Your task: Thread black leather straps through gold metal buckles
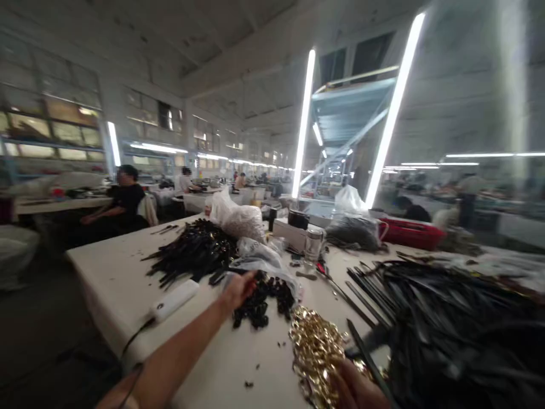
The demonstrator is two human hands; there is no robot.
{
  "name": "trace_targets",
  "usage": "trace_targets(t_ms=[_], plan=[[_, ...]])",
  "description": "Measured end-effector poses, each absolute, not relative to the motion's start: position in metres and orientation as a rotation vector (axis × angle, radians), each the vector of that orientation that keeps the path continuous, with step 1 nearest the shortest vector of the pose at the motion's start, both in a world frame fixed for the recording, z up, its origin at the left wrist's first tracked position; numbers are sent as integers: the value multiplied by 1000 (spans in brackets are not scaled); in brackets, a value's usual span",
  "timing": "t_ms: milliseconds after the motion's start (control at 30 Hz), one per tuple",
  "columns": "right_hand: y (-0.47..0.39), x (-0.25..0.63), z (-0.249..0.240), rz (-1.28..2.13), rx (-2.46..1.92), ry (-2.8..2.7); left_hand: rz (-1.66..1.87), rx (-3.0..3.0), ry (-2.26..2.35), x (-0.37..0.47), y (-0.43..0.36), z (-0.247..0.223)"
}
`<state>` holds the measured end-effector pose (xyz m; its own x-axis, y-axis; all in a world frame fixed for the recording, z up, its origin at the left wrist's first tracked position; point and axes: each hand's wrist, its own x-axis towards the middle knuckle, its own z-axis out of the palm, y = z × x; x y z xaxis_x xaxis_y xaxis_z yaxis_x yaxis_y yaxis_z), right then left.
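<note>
My left hand (239, 291) reaches over a heap of small black pieces (255, 309), its fingers drawn together. What they pinch is too blurred to make out. Behind it lies a translucent plastic bag (264, 258). At the bottom, my right hand (360, 389) is at the edge of a pile of shiny gold metal pieces (317, 346), partly cut off by the frame. Its fingers are curled in at the pile, and anything between them is hidden. A dark strap (368, 358) runs close beside this hand.
Black strips (196, 250) are heaped at the table's left, near a white power strip (175, 300). A glass jar (314, 245) stands mid-table. Long black straps (460, 318) cover the right side. A red bin (411, 234) is behind. A seated person (128, 196) is at far left.
</note>
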<state>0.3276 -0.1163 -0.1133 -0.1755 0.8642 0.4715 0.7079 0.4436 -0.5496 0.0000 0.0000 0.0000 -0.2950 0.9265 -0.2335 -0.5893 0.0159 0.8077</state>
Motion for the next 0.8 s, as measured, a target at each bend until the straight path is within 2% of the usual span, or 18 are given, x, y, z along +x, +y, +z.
trace_targets(t_ms=[133,233,567,800], plan=[[-137,311,-90,276,-1366,-1983,1555,443,998,-49,20,15],[-140,305,-82,268,-1358,-2024,1537,447,994,-55,21,1],[-140,295,-95,2,-1261,-2144,1385,940,958,86,-49,-75],[-135,298,-94,-44,-1262,-2026,1356,1487,1038,85,-44,-98]])
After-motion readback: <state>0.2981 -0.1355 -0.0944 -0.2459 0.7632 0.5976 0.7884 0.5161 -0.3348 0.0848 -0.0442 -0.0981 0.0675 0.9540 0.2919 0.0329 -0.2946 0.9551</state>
